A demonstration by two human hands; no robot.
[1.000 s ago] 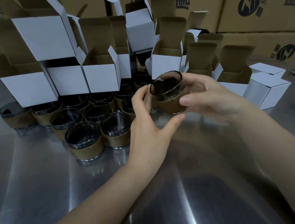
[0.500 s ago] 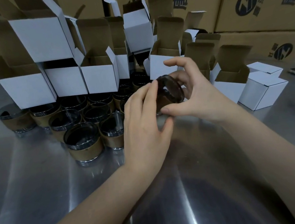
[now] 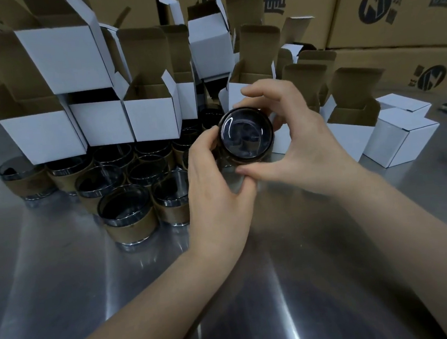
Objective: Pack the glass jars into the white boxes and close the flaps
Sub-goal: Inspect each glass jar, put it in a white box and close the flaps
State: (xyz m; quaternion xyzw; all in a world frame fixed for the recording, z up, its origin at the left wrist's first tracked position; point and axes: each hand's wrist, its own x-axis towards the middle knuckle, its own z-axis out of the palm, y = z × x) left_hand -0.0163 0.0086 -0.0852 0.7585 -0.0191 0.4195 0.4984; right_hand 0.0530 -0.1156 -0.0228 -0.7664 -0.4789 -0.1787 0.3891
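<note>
So left hand (image 3: 213,186) and right hand (image 3: 304,146) both grip one round dark-glass jar (image 3: 246,136), tipped sideways. Open white boxes (image 3: 153,118) behind, brown cardboard inside.

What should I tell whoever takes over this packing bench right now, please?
Both hands hold one glass jar, tipped on its side above the table: left hand grips its left side, right hand curls round its right side.
Unpacked jars stand grouped at left, before the open white boxes.
Done: two closed boxes at right.
Left: box this jar, close the flaps, then the rest.
</note>
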